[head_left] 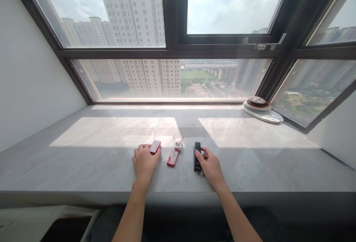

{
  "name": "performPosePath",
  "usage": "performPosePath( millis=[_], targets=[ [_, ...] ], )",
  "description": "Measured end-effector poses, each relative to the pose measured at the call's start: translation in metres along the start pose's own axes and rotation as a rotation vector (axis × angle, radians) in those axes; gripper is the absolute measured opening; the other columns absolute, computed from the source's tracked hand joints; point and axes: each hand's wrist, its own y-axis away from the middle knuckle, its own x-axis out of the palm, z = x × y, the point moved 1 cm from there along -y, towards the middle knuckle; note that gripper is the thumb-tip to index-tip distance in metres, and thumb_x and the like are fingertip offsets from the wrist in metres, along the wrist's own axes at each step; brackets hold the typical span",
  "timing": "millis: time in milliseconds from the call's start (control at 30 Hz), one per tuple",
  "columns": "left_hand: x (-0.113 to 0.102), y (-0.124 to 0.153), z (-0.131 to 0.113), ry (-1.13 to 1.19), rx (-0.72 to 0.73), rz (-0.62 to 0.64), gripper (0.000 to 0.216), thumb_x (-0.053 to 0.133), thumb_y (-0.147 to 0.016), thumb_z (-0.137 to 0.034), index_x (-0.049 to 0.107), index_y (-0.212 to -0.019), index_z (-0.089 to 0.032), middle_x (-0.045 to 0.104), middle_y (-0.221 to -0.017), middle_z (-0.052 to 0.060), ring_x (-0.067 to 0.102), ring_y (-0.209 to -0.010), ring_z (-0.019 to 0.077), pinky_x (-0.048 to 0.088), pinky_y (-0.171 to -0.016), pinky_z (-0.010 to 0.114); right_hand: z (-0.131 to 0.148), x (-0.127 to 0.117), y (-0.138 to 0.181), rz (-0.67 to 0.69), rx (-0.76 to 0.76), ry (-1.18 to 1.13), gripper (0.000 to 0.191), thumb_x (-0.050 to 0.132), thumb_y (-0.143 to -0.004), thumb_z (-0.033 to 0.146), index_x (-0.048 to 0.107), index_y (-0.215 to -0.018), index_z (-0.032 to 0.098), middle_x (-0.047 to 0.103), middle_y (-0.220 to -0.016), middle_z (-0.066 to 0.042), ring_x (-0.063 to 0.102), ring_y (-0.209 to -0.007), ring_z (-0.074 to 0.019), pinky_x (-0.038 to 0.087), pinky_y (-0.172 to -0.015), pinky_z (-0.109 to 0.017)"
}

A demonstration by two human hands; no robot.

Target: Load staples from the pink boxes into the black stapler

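Note:
My left hand (pixel 144 161) rests on the grey window ledge (pixel 97 160) with its fingers closed round a small red-and-white packet (pixel 155 146). A second red packet (pixel 172 158) lies flat just right of that hand. Behind it stands a small white-and-red box (pixel 178 144). My right hand (pixel 210 165) sits beside a black oblong device (pixel 197 156), its thumb and fingers pinching the device's right edge.
A stack of round plates and a tray (pixel 261 109) sits at the back right corner of the ledge. Large windows (pixel 172 30) run along the back. A white wall (pixel 27 79) closes the left side. The ledge's front edge is just below my wrists.

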Motion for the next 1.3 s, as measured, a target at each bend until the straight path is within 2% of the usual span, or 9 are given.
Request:
performPosePath(
  millis=[267, 400, 500, 633, 733, 900, 1000, 1200, 1300],
  targets=[
    [-0.017, 0.022, 0.048, -0.017, -0.062, -0.177, 0.038, 0.055, -0.091, -0.053, 0.066, -0.111, -0.024, 0.06, -0.134, 0.008, 0.052, -0.118, 0.0332, 0.044, -0.098, 0.045, -0.003, 0.002, -0.001, -0.002, 0.0, 0.005, 0.059, 0.053, -0.089, 0.068, 0.069, -0.115, 0.018, 0.055, -0.059, 0.003, 0.057, -0.06, -0.0183, 0.041, -0.059, -0.026],
    [-0.029, 0.047, 0.068, -0.079, -0.1, -0.097, 0.04, 0.063, -0.085, -0.054, 0.065, -0.11, -0.023, 0.056, -0.138, 0.011, 0.047, -0.125, 0.0369, 0.043, -0.103, 0.051, -0.005, 0.003, -0.002, 0.007, 0.004, -0.001, 0.06, 0.054, -0.089, 0.069, 0.069, -0.115, 0.018, 0.054, -0.06, 0.003, 0.057, -0.06, -0.0184, 0.04, -0.06, -0.027],
    [-0.03, 0.055, 0.043, -0.049, 0.051, -0.072, 0.041, 0.058, -0.092, -0.048, 0.061, -0.125, -0.025, 0.045, -0.15, 0.011, 0.036, -0.139, 0.0361, 0.033, -0.113, 0.057, -0.004, 0.003, -0.001, 0.018, 0.0, -0.009, 0.06, 0.055, -0.089, 0.068, 0.067, -0.118, 0.018, 0.054, -0.06, 0.004, 0.058, -0.061, -0.0182, 0.041, -0.061, -0.027],
    [-0.012, 0.053, -0.027, 0.053, 0.397, 0.025, 0.031, 0.051, -0.099, -0.04, 0.06, -0.128, -0.037, 0.031, -0.161, 0.001, 0.023, -0.15, 0.0311, 0.013, -0.123, 0.06, 0.0, 0.004, 0.003, 0.02, -0.018, 0.013, 0.061, 0.061, -0.086, 0.066, 0.064, -0.123, 0.018, 0.053, -0.061, 0.005, 0.057, -0.061, -0.0178, 0.041, -0.062, -0.027],
    [0.005, 0.046, -0.059, 0.104, 0.455, 0.046, 0.036, 0.054, -0.097, -0.038, 0.056, -0.133, -0.036, 0.031, -0.161, 0.002, 0.021, -0.151, 0.031, 0.009, -0.125, 0.06, 0.002, 0.003, 0.005, 0.024, -0.026, 0.009, 0.061, 0.062, -0.085, 0.064, 0.062, -0.125, 0.017, 0.052, -0.061, 0.005, 0.056, -0.059, -0.0177, 0.041, -0.061, -0.028],
    [0.015, 0.043, -0.049, 0.145, 0.288, 0.03, 0.037, 0.063, -0.091, -0.043, 0.059, -0.122, -0.023, 0.043, -0.15, 0.014, 0.03, -0.145, 0.036, 0.018, -0.12, 0.064, 0.0, -0.013, -0.003, 0.063, -0.054, 0.054, 0.047, 0.064, -0.085, 0.053, 0.063, -0.119, 0.021, 0.065, -0.083, -0.001, 0.06, -0.068, -0.0178, 0.046, -0.065, -0.029],
    [0.011, 0.056, -0.045, 0.194, 0.371, 0.145, 0.03, 0.067, -0.088, -0.048, 0.063, -0.108, -0.025, 0.048, -0.145, 0.011, 0.037, -0.14, 0.0347, 0.021, -0.119, 0.064, 0.006, -0.025, -0.014, 0.118, -0.17, 0.13, 0.034, 0.064, -0.084, 0.041, 0.067, -0.113, 0.023, 0.068, -0.107, -0.006, 0.064, -0.092, -0.0217, 0.049, -0.078, -0.031],
    [-0.003, 0.078, -0.055, 0.267, 0.552, 0.305, 0.053, 0.059, -0.093, -0.057, 0.048, -0.142, -0.041, 0.038, -0.159, 0.002, 0.031, -0.147, 0.0327, 0.003, -0.121, 0.07, 0.042, -0.004, -0.011, 0.259, -0.394, 0.225, 0.035, 0.058, -0.091, 0.025, 0.066, -0.125, 0.026, 0.068, -0.12, -0.007, 0.061, -0.115, -0.0242, 0.032, -0.113, -0.043],
    [-0.011, 0.076, -0.046, 0.27, 0.564, 0.377, 0.051, 0.049, -0.098, -0.057, 0.044, -0.146, -0.041, 0.047, -0.154, 0.0, 0.035, -0.145, 0.0311, 0.0, -0.121, 0.07, 0.054, 0.02, -0.003, 0.217, -0.409, 0.267, 0.028, 0.062, -0.091, 0.027, 0.068, -0.119, 0.025, 0.069, -0.117, -0.007, 0.062, -0.112, -0.0246, 0.032, -0.113, -0.043]
  ],
)
